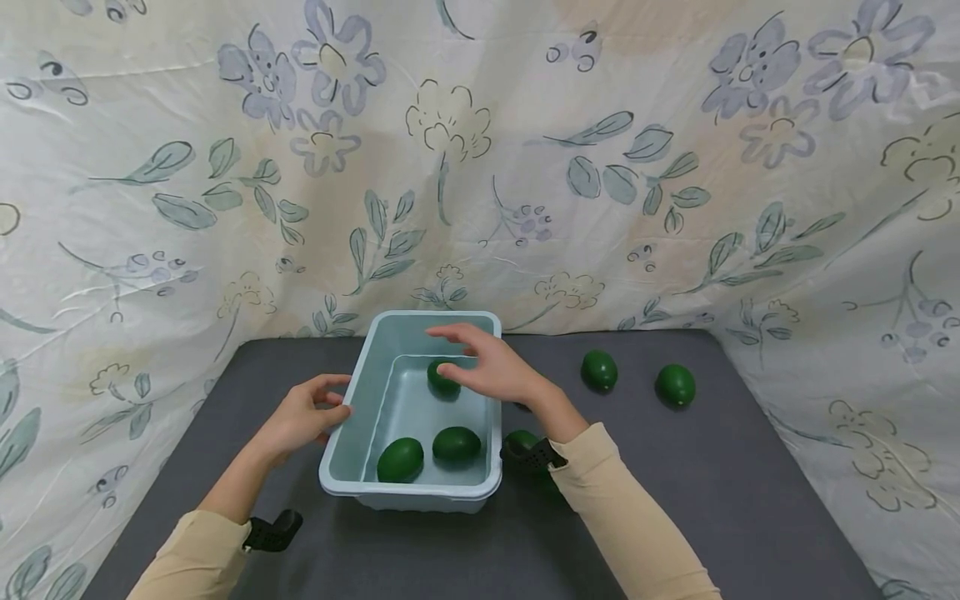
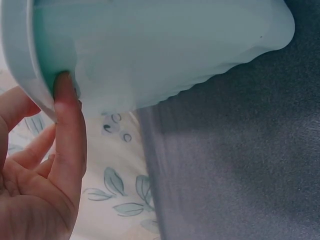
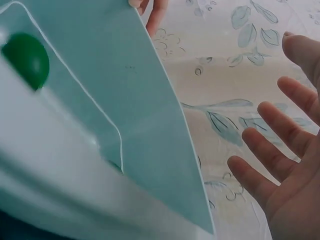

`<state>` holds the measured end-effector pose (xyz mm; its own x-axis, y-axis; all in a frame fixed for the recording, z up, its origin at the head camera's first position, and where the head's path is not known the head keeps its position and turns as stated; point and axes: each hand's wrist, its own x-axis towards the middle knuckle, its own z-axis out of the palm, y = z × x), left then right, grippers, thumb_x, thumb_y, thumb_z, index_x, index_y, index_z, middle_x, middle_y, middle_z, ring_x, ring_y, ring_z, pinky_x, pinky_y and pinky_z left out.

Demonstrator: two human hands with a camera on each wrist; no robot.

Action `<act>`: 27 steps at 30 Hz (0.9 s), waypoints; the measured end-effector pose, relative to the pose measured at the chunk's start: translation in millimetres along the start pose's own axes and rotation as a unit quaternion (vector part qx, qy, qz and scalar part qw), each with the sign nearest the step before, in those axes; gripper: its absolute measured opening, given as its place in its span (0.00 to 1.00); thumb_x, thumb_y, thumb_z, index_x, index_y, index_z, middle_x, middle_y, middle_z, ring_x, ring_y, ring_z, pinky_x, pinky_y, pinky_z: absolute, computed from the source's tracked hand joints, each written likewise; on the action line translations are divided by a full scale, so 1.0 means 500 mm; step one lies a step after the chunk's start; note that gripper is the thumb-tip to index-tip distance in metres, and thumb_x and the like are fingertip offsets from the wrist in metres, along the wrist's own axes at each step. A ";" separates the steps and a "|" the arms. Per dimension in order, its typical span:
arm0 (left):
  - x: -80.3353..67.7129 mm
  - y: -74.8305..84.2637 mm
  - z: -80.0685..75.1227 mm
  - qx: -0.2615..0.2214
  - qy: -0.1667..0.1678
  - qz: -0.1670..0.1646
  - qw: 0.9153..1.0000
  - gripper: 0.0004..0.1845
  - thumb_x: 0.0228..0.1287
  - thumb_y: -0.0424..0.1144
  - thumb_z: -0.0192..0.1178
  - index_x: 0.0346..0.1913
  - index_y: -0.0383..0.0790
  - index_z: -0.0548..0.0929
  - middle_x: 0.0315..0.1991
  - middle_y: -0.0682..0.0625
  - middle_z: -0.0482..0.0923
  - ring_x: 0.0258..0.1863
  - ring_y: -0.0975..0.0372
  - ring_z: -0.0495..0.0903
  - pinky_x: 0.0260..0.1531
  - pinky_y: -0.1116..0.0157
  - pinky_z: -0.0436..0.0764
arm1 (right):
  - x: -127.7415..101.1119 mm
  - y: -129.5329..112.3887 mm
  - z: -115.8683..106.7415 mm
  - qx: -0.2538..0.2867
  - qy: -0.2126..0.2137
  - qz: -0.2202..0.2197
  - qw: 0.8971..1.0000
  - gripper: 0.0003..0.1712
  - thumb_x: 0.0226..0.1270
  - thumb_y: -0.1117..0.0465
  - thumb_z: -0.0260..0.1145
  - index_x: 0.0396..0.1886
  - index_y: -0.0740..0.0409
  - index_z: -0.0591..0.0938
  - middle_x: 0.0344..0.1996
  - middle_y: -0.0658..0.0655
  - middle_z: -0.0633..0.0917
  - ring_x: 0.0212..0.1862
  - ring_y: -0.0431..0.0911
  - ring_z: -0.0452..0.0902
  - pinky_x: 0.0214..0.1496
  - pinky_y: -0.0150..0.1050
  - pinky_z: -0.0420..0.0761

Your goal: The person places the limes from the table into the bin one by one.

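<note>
A pale blue plastic tub [image 1: 408,487] stands on the grey table, with glossy dark green oval fruits in it. Two of these, a left fruit [image 1: 401,460] and a right fruit [image 1: 457,445], lie near its front; a third fruit [image 1: 444,380] lies farther back, partly hidden by my right hand. My left hand [image 1: 296,421] pinches the tub's left rim, its thumb and fingers on either side in the left wrist view. Over the tub's back right part hovers my right hand [image 1: 491,367], fingers spread and holding nothing; the right wrist view shows the spread fingers [image 3: 272,162] too.
On the grey table [image 1: 675,500], two more green fruits [image 1: 599,371] lie right of the tub. Beside the tub's right wall, another fruit [image 1: 520,439] is partly covered by my right wrist. A floral cloth [image 1: 465,183] hangs behind and at both sides.
</note>
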<state>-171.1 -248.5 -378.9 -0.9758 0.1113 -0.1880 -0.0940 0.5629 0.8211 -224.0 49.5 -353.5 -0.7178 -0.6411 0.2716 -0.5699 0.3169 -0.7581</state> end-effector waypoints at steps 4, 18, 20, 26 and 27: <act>0.000 0.000 0.001 0.002 0.002 0.000 1.000 0.29 0.61 0.33 0.57 0.65 0.37 0.62 0.41 0.39 0.74 0.30 0.57 0.80 0.27 0.57 0.82 | -0.015 0.008 -0.011 -0.004 0.018 -0.005 1.000 0.29 0.64 0.52 0.62 0.64 0.48 0.68 0.63 0.48 0.69 0.64 0.48 0.65 0.61 0.48 0.69; 0.000 0.001 0.003 0.005 0.002 -0.008 1.000 0.29 0.62 0.34 0.57 0.65 0.38 0.62 0.43 0.39 0.74 0.31 0.58 0.80 0.26 0.59 0.82 | -0.085 0.034 -0.038 -0.024 0.057 -0.010 0.998 0.30 0.62 0.58 0.64 0.64 0.51 0.69 0.61 0.51 0.71 0.60 0.48 0.68 0.57 0.48 0.73; 0.000 0.001 0.004 0.007 0.004 -0.008 1.000 0.29 0.62 0.34 0.57 0.65 0.38 0.62 0.43 0.39 0.74 0.30 0.58 0.79 0.26 0.59 0.82 | -0.098 0.040 -0.041 -0.018 0.055 0.000 0.998 0.30 0.62 0.58 0.64 0.64 0.50 0.68 0.61 0.50 0.71 0.61 0.47 0.68 0.57 0.48 0.73; 0.000 0.004 0.003 0.009 0.004 -0.008 1.000 0.29 0.62 0.34 0.57 0.65 0.37 0.62 0.43 0.39 0.73 0.30 0.58 0.79 0.25 0.60 0.82 | -0.141 0.067 -0.043 -0.001 0.052 0.027 0.998 0.31 0.62 0.55 0.64 0.65 0.47 0.67 0.62 0.49 0.69 0.63 0.48 0.66 0.59 0.48 0.71; 0.000 0.004 0.003 0.010 0.004 -0.008 1.000 0.29 0.62 0.34 0.57 0.66 0.37 0.62 0.43 0.39 0.73 0.31 0.58 0.79 0.25 0.60 0.82 | -0.149 0.072 -0.043 -0.001 0.052 0.031 0.998 0.32 0.62 0.55 0.64 0.65 0.47 0.66 0.62 0.49 0.69 0.63 0.48 0.66 0.59 0.49 0.71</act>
<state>-170.8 -246.2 -378.1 -0.9756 0.0966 -0.1969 -0.1055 0.5803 0.8075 -199.7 123.7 -388.0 -0.7886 -0.5451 0.2846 -0.5246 0.3550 -0.7738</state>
